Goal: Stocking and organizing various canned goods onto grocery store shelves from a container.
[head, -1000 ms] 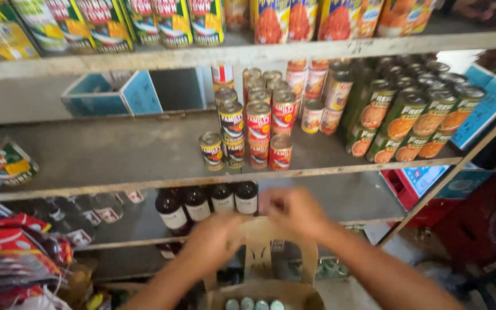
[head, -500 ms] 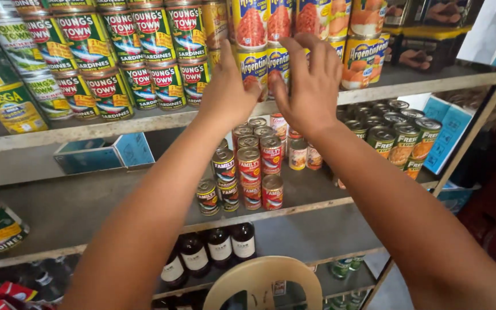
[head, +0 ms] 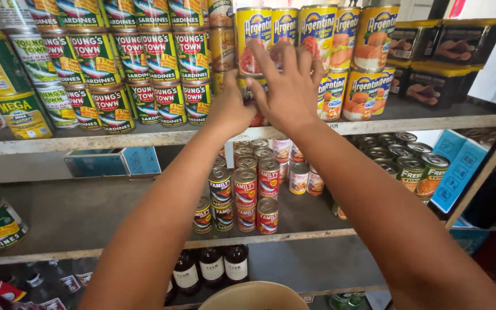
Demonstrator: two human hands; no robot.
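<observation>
Since the frame half a second back, my view has closed in on the top shelf (head: 162, 138) and both hands have settled lower, onto the bottom row of yellow tins. My right hand (head: 291, 92) lies flat over the front of a yellow tin (head: 254, 37) stack, fingers (head: 268, 57) spread and stretched upward, not curled round anything I can see. My left hand (head: 231, 106) is pressed against the low tin (head: 248, 92) just beside it, thumb up; its fingers are hidden behind the palm, so I cannot tell how far they are closed. Those tins stand on the top shelf, between green-and-red sardine cans (head: 144, 74) on the left and dark lidded tubs (head: 443, 63) on the right. Below, small red cans (head: 245, 195) sit stacked on the middle shelf (head: 87, 224).
</observation>
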